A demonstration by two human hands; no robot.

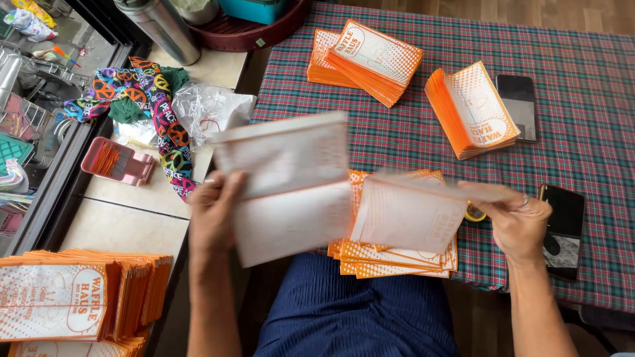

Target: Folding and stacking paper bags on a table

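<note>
L hand (pixel 213 215) & R hand (pixel 519 221) grip flat paper bags (pixel 288 188)

This looks like a small food stall or a home workspace set up for packing. A table (pixel 582 59) under a red and green plaid cloth (pixel 410 139) carries several stacks of orange-and-white paper bags (pixel 370 56), and more bags (pixel 79 297) are piled on a tiled counter (pixel 126 225). Nearby are a steel flask (pixel 162 26), a round tray (pixel 251 33) and a dish rack (pixel 20 86).
</note>
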